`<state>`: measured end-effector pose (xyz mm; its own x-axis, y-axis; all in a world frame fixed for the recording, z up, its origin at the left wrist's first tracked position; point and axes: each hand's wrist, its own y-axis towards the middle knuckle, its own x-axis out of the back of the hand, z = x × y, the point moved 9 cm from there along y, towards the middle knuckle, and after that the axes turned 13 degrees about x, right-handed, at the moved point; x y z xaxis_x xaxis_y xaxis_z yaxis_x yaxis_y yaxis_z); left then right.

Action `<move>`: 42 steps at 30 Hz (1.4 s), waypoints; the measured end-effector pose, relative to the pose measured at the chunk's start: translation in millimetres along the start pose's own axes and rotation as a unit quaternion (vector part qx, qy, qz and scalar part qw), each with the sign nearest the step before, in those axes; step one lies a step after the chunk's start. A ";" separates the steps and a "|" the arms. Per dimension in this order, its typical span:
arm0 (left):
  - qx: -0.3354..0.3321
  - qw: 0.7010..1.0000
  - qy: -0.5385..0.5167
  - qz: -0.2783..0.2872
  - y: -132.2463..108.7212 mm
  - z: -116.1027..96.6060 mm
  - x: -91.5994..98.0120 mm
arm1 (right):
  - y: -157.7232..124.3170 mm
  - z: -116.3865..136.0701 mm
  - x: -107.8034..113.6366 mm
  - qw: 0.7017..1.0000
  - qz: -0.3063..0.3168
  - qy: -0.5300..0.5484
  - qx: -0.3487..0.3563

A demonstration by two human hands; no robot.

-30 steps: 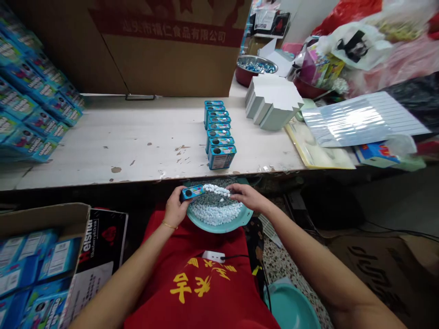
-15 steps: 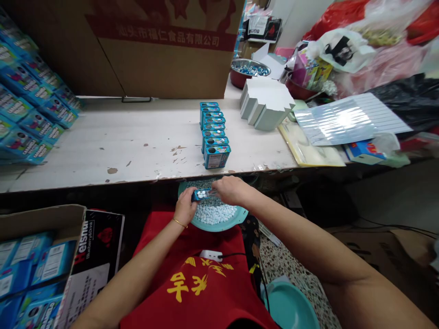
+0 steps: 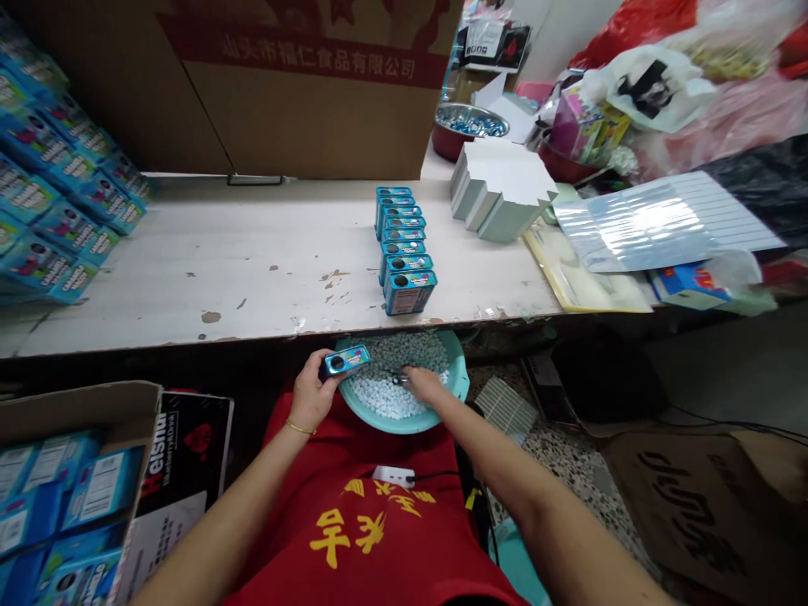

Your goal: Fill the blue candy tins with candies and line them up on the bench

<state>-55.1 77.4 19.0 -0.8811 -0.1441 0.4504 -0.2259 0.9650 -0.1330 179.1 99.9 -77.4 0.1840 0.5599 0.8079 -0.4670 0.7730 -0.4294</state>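
A teal bowl (image 3: 449, 397) full of small white and pale blue candies (image 3: 404, 364) rests on my lap under the table edge. My left hand (image 3: 311, 391) is closed round a small blue candy tin (image 3: 345, 361), held at the bowl's left rim with its round hole facing up. My right hand (image 3: 422, 383) is down in the candies, fingers curled; what they hold is hidden. A row of several identical blue tins (image 3: 404, 247) stands on the white table (image 3: 252, 261) just beyond the bowl.
Stacked blue boxes (image 3: 56, 210) line the left. A big cardboard carton (image 3: 303, 84) stands at the back. White folded cartons (image 3: 498, 189), a metal bowl (image 3: 470, 124), plastic sheets (image 3: 656, 223) and bags lie right. An open box of blue packs (image 3: 56, 497) sits at my lower left.
My right hand left the tin's opening and dropped into the candies. My left hand shifted the tin slightly left, its hole now uncovered.
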 end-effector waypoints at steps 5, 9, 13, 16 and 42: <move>0.025 0.999 -0.034 -0.006 -3.8 6.0 12.0 | 30.8 22.1 -26.0 0.990 -0.041 0.126 0.047; 0.031 0.998 -0.042 -0.017 -2.6 6.1 20.3 | 8.5 11.0 3.7 0.968 -0.084 0.219 0.091; 0.020 0.999 -0.016 -0.030 0.3 0.4 11.9 | -29.8 12.6 62.0 0.934 -0.126 0.302 0.144; -0.002 1.000 0.026 -0.007 0.0 -9.9 -11.1 | -50.8 30.4 102.4 0.945 -0.119 0.256 0.167; -0.055 0.998 0.039 0.018 -1.4 -19.3 -46.7 | -89.3 76.6 157.6 0.982 -0.036 -0.143 0.121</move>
<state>-5.6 87.0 15.2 -0.8514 -0.0963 0.5156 -0.1442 0.9881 -0.0535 183.5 96.2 119.1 -0.0089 0.3731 0.9278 -0.6595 0.6952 -0.2859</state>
